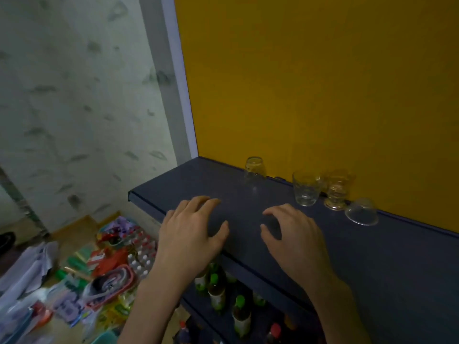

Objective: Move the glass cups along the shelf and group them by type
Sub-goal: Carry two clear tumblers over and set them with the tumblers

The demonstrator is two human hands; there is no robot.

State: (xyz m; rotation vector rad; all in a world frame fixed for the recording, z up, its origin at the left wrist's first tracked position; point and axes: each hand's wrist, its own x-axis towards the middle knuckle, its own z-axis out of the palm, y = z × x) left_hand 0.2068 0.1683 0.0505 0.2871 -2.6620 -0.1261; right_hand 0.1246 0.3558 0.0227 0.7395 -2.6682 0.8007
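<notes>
Several clear glass cups stand along the back of a dark blue shelf (pixel 372 256), against a yellow wall. A rounded glass (pixel 254 170) stands alone at the left. Further right are a straight tumbler (pixel 306 191), a footed glass (pixel 336 189) behind it, and an upside-down glass bowl-shaped cup (pixel 361 211). My left hand (pixel 192 229) lies near the shelf's front edge with its fingers loosely spread and holds nothing. My right hand (pixel 295 234) hovers or rests beside it, fingers relaxed and slightly bent, short of the tumbler and holding nothing.
Below the top shelf, lower shelves hold several bottles (pixel 216 291) with green and red caps. The floor at lower left is strewn with packaged goods (pixel 109 276) and bags. A pale patterned wall (pixel 74 95) rises at the left beside the shelf's end.
</notes>
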